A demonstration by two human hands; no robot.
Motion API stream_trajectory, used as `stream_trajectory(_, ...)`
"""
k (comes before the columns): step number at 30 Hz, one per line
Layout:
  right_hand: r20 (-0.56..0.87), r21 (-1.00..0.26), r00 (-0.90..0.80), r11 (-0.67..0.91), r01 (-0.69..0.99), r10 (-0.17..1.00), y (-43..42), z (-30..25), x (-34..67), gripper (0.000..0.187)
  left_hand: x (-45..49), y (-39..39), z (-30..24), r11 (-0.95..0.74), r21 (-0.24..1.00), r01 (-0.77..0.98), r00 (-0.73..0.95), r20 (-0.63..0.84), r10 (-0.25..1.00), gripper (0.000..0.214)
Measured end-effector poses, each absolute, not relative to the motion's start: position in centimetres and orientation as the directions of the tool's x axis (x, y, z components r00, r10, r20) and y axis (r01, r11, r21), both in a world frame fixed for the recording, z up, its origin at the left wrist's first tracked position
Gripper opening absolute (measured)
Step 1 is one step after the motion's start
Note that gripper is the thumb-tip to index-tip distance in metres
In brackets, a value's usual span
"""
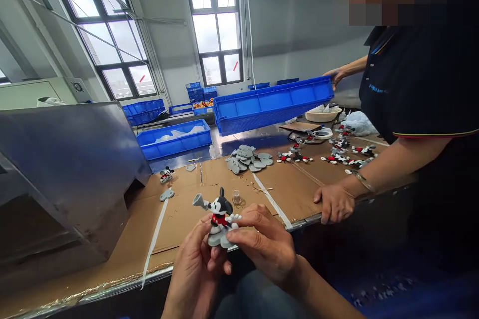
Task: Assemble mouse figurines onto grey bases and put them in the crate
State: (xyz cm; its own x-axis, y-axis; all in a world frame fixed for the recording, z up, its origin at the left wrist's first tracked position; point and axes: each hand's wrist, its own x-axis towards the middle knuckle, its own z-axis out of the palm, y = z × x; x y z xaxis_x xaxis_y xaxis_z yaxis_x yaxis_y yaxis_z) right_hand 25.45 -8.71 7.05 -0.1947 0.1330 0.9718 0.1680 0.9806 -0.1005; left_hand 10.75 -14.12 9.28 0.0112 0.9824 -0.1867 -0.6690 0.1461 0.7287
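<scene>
A small cartoon mouse figurine [219, 217], black, white and red with a grey megaphone at its mouth, stands upright on a grey base between my hands. My left hand [196, 259] grips the base from the left and below. From the right, my right hand [267, 241] pinches the base and the figure's lower side with thumb and fingers. Just beyond them a small clear cup [237, 197] sits on the cardboard, with thin sticks [264, 189] to its right. Farther back lies a pile of grey flat bases [247, 158].
At the right a co-worker [415, 89] holds a blue crate [273, 102] above the table and rests a hand [335, 203] on its edge. More figurines [340, 152] lie at right; one figurine [166, 174] stands left. A metal box [71, 174] blocks the left side.
</scene>
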Motion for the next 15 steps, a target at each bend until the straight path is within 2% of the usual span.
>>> stream_trajectory(2, 0.975, -0.101, -0.179, 0.981, 0.166, 0.131, -8.7, 7.4, 25.7, 0.024, 10.7, -14.3, 9.0, 0.108, 0.792, -0.601, -0.029, -0.156, 0.987, 0.036)
stream_trajectory(3, 0.976, -0.105, -0.17, 0.981, 0.163, 0.133, -8.7, 7.6, 25.9, 0.023, 10.6, -14.4, 8.7, 0.02, 0.834, -0.551, -0.117, -0.101, 0.988, 0.036)
stream_trajectory(5, 0.977, -0.126, -0.155, 0.981, 0.149, 0.149, -8.8, 8.2, 26.3, 0.021, 10.1, -14.7, 7.9, -0.274, 0.894, -0.355, -0.361, 0.14, 0.922, 0.028)
stream_trajectory(6, 0.977, -0.138, -0.146, 0.981, 0.14, 0.158, -8.9, 8.5, 26.5, 0.021, 9.5, -14.8, 7.4, -0.426, 0.883, -0.195, -0.432, 0.313, 0.846, 0.021)
stream_trajectory(7, 0.976, -0.149, -0.14, 0.98, 0.131, 0.167, -9.0, 8.7, 26.6, 0.02, 8.8, -14.9, 7.0, -0.556, 0.831, -0.009, -0.419, 0.502, 0.757, 0.015)
stream_trajectory(8, 0.975, -0.159, -0.141, 0.98, 0.119, 0.175, -9.0, 8.9, 26.7, 0.02, 8.0, -14.8, 6.7, -0.648, 0.739, 0.185, -0.321, 0.668, 0.671, 0.016)
stream_trajectory(9, 0.974, -0.159, -0.144, 0.981, 0.108, 0.173, -9.1, 9.0, 26.7, 0.02, 7.0, -14.7, 6.5, -0.708, 0.605, 0.365, -0.163, 0.79, 0.591, 0.026)
stream_trajectory(10, 0.974, -0.15, -0.155, 0.983, 0.104, 0.165, -9.2, 9.1, 26.7, 0.019, 6.1, -14.6, 6.5, -0.738, 0.436, 0.516, 0.012, 0.858, 0.514, 0.038)
stream_trajectory(12, 0.973, -0.119, -0.184, 0.987, 0.104, 0.137, -9.3, 9.1, 26.4, 0.018, 4.6, -14.3, 6.9, -0.733, 0.083, 0.675, 0.312, 0.868, 0.386, 0.06)
stream_trajectory(13, 0.973, -0.103, -0.197, 0.989, 0.106, 0.122, -9.4, 9.1, 26.3, 0.017, 4.1, -14.2, 7.2, -0.711, -0.05, 0.702, 0.404, 0.849, 0.34, 0.067)
stream_trajectory(15, 0.971, -0.081, -0.215, 0.99, 0.112, 0.104, -9.7, 9.3, 26.1, 0.015, 4.0, -14.2, 7.6, -0.689, -0.194, 0.699, 0.503, 0.817, 0.281, 0.07)
